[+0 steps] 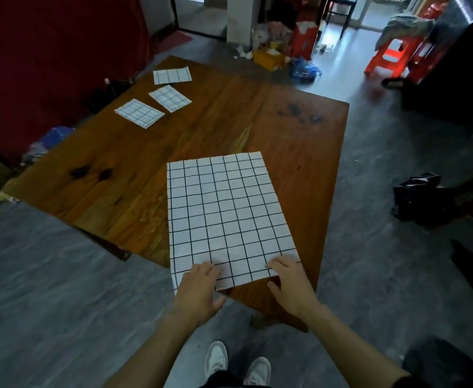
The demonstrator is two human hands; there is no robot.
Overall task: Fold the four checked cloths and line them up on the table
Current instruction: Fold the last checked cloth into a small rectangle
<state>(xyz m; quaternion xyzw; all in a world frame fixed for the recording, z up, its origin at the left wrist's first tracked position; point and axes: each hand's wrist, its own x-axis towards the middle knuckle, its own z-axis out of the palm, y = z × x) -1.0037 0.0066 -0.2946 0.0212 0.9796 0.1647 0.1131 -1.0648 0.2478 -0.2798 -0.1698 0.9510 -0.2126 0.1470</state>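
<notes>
Here, from the head camera, a wooden table [299, 152] carried all four checked cloths. Three folded cloths [170, 93] lay in a loose row at the table's far left corner. The fourth, an unfolded checked cloth [224, 217], lay flat at the near edge. The left hand [198, 288] and right hand [288, 284] pinched its near corners, thumbs underneath, seemingly to begin folding.

I see grey floor [47, 275] around wooden table [229, 113]. Red curtain [61, 51] left of table. Beyond table: white pillar [239, 18], floor clutter. Red plastic stool [392, 53] far right of table. Daylight behind stool.
</notes>
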